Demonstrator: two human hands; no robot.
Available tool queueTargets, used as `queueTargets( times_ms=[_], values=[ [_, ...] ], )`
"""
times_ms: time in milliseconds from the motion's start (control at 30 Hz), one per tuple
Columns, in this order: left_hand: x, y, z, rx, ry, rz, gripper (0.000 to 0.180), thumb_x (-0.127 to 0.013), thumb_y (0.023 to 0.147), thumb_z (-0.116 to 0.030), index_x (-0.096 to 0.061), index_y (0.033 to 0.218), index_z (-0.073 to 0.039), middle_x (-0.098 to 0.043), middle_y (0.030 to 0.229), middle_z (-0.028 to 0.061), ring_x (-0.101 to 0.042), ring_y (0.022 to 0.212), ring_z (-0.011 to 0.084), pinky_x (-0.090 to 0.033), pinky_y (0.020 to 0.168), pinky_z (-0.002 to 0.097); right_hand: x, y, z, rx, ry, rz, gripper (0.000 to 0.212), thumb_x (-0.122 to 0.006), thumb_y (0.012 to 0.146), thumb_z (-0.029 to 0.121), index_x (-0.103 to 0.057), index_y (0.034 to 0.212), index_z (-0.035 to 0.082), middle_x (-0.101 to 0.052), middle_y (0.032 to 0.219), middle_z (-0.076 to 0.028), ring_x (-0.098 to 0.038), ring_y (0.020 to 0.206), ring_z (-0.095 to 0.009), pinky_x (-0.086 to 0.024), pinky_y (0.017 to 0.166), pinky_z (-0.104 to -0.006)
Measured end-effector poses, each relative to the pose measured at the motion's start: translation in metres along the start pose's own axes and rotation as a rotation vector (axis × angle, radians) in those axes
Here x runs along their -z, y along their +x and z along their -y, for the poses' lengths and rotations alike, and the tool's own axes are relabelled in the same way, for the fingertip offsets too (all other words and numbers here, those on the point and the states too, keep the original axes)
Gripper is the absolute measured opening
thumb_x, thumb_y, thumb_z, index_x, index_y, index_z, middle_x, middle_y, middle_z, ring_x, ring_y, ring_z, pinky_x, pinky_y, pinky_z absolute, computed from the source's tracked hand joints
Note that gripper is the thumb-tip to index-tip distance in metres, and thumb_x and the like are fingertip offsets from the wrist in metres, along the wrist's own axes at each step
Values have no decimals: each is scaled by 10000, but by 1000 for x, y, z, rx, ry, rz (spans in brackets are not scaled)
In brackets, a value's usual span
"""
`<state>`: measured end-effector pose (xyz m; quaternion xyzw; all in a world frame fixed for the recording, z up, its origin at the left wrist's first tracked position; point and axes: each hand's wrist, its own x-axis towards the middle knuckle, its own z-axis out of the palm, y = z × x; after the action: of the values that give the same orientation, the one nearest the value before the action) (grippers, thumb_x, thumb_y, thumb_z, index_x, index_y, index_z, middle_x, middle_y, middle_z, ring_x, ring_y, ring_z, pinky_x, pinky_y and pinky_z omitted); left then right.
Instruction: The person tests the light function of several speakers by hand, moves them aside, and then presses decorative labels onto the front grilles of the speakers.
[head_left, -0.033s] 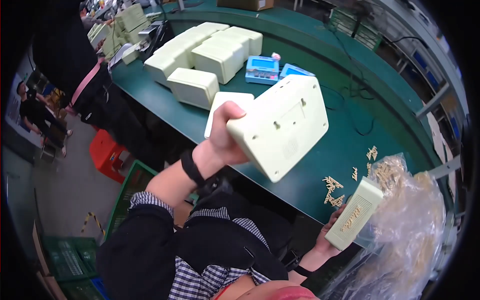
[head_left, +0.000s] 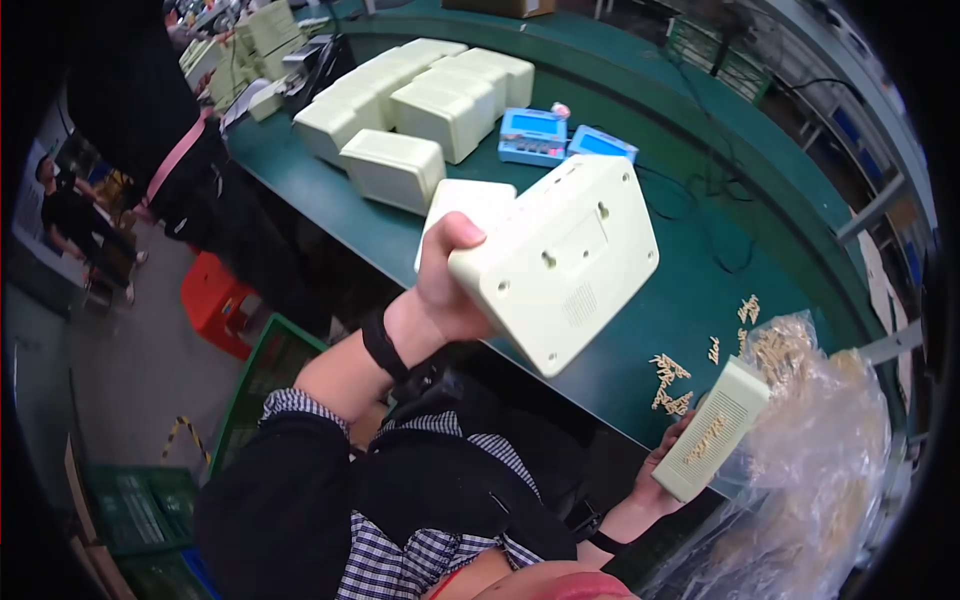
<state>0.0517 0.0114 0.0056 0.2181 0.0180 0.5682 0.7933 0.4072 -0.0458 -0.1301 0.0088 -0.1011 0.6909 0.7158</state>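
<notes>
My left hand (head_left: 448,275) is closed around a pale cream plastic casing (head_left: 575,260), raised over the bench edge. Its facing side has keyhole slots, corner screw holes and a small patch of perforations. Lower at the right, my right hand (head_left: 668,462) grips a narrower cream grille piece (head_left: 712,435); its fingers are partly hidden behind it. Gold-coloured script lettering (head_left: 706,440) lies across the grille. Close to that piece, small gold script pieces (head_left: 670,385) are scattered on the bench, beside a clear plastic bag (head_left: 820,430) holding more of them.
On the green bench (head_left: 690,280) stand rows of cream casings (head_left: 440,105), with a flat cream part (head_left: 465,200) behind my left hand. Two blue devices (head_left: 533,135) with screens sit farther back, near loose cables. Left are a person in dark clothes (head_left: 150,120), a red stool (head_left: 215,300) and a green crate (head_left: 255,385).
The casing in my left hand has tilted slightly and its lower corner has dropped a little. My right hand keeps its hold on the grille piece, almost still.
</notes>
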Motion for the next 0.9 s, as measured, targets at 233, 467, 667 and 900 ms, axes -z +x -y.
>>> queueTargets(
  times_ms=[233, 467, 667, 900],
  values=[
    [11, -39, 15, -43, -231, 99, 829, -529, 750, -338, -348, 1490, -10, -519, 1403, 204, -577, 1220, 343, -435, 1052, 415, -12, 2, -8, 37, -47, -44, 586, -554, 964, 150, -341, 1491, 11, -303, 1496, -314, -445, 1283, -438, -559, 931, -430],
    [-1, -52, -1, -65, 287, -268, 831, -556, 746, -233, -304, 1502, 1, -503, 1409, 193, -556, 1239, 306, -419, 1063, 398, -15, -1, -7, 42, -127, -69, 578, -557, 960, 149, -354, 1481, 4, -333, 1477, -315, -459, 1272, -430, -570, 914, -403],
    [12, -52, -9, -108, 332, -267, 886, -576, 701, -202, -275, 1509, 3, -474, 1431, 193, -500, 1297, 286, -392, 1087, 394, -19, -4, -10, 90, -225, -51, 571, -527, 964, 186, -360, 1468, -23, -385, 1463, -294, -473, 1280, -411, -534, 980, -437],
    [42, -72, -18, -187, 2, -75, 885, -579, 673, -215, -321, 1474, 59, -518, 1374, 248, -565, 1215, 352, -440, 1054, 405, -42, 9, 9, 43, -446, -23, 541, -437, 976, 244, -402, 1434, -41, -455, 1455, -226, -480, 1315, -354, -402, 1107, -492]
  ],
)
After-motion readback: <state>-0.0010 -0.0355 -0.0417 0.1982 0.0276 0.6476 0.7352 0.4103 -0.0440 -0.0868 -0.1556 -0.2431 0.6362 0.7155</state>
